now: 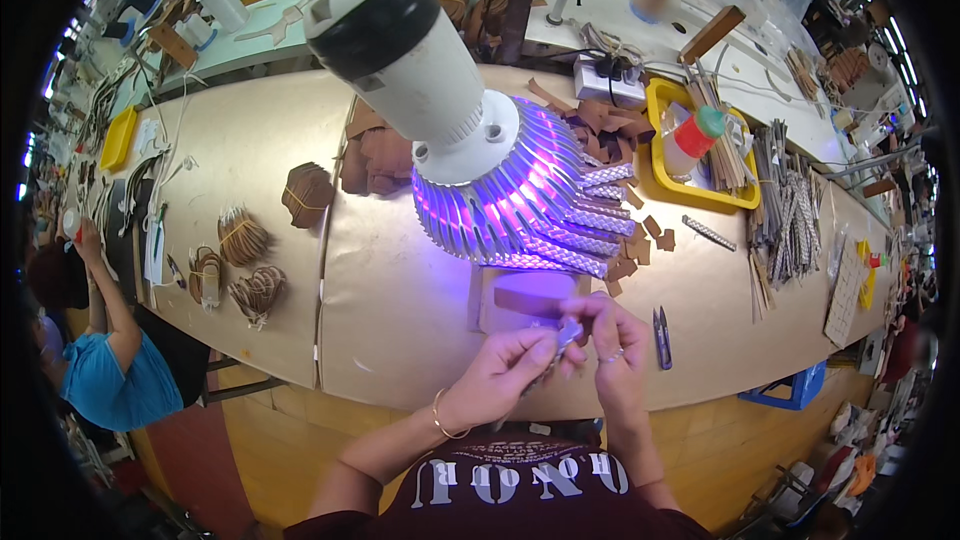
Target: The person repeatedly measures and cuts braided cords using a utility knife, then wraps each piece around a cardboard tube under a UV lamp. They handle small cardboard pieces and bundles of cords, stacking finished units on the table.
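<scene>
Over the table's front edge, my left hand point(505, 365) is closed in a pinch on a narrow silvery-grey strip point(568, 331), its far end poking past the thumb. Close beside it on the right, my right hand point(618, 340) has its fingers curled and pressed together at the strip's end; whatever is between them is too small to name. Just beyond both hands lies a pale pad point(510, 310) with a flat brown piece point(525, 300) on it. Thread snips point(662, 338) rest to the right of my right hand. Silvery braided straps point(590, 240) fan out under a glowing purple-lit lamp point(500, 180).
The lamp hangs low over the table and hides part of it. Cut brown pieces point(385, 155) lie behind it. At right stand a yellow tray point(655, 165) with a red-and-green-capped bottle point(695, 135) and bundled straps point(795, 215). Left, tied brown bundles point(243, 237); a co-worker in blue point(120, 375) sits farther left.
</scene>
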